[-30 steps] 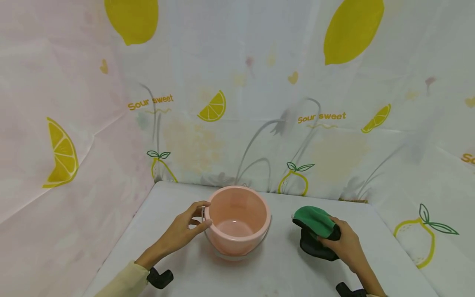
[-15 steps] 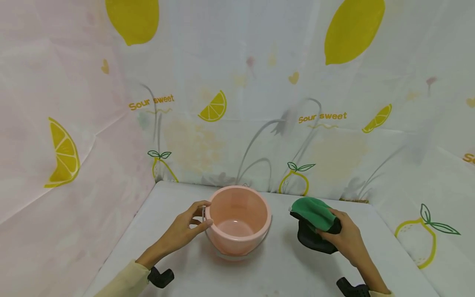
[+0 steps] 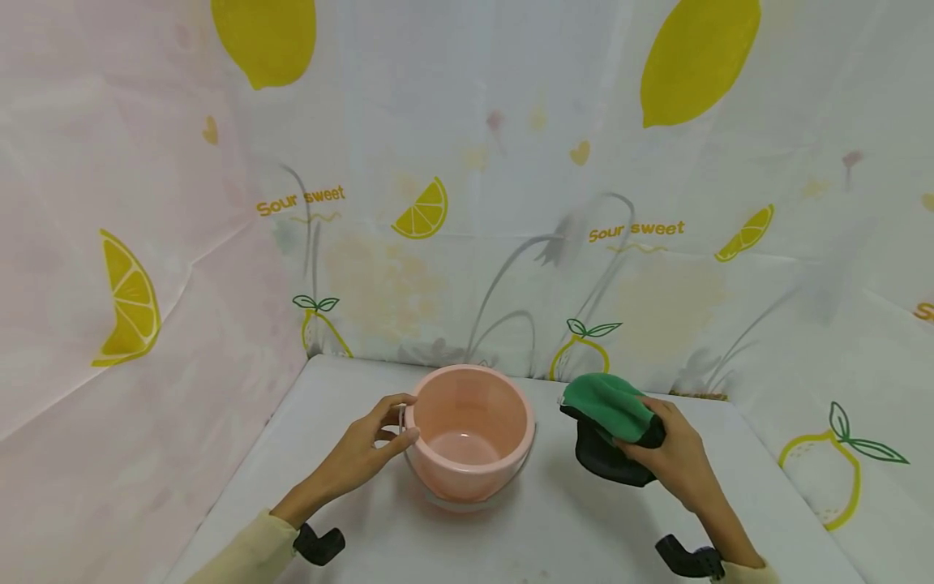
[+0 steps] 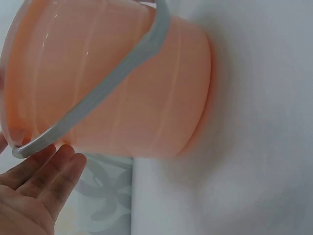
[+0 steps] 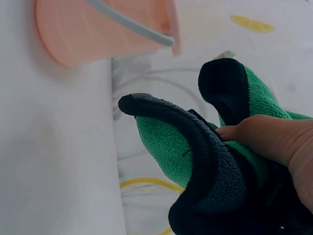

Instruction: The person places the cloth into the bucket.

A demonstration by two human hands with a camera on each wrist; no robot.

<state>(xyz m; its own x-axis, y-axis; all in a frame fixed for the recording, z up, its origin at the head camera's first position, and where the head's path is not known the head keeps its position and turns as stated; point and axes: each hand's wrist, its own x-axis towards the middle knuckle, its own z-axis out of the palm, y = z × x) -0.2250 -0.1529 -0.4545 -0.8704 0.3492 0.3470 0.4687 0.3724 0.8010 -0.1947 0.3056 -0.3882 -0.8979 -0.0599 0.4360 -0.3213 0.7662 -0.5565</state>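
Note:
A pink bucket [image 3: 467,478] with a grey handle [image 4: 98,98] stands upright on the white table. My left hand [image 3: 365,446] holds its left rim, thumb and index finger at the edge. Other fingers [image 4: 63,171] lie along the outer wall, by the handle's end. To the right of the bucket, my right hand [image 3: 674,454] grips a folded green and black terry cloth [image 3: 609,405]. The thumb [image 5: 264,137] presses into its folds, while the other fingers are mostly hidden. The cloth's dark lower part hangs over the table, with a shadow beneath.
The white table [image 3: 554,543] meets a lemon-printed backdrop [image 3: 467,268] at the back and on both sides. Black camera mounts [image 3: 319,545] sit on both wrists.
My right hand has lifted the cloth slightly and moved it left, towards the bucket. The left hand and the bucket stay in place.

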